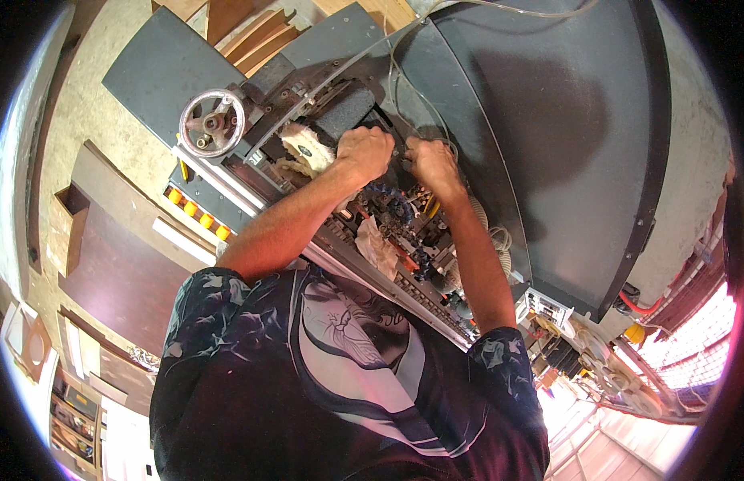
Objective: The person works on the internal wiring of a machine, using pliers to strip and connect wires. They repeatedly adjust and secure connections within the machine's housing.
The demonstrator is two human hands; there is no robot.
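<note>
Both fists are closed deep inside the opened machine (484,104), though what either one grips is hidden behind the knuckles. Furthest left stand the spoked handwheel (212,123) and the row of orange rollers (199,215); then the pale fluffy buffing wheel (306,151), touching the left hand (364,152). The right hand (429,163) sits beside thin clear tubing (404,80). Judged from this, a slip could drive knuckles into the wheel or snag the tubing, and the loose rag (377,246) below could catch
</note>
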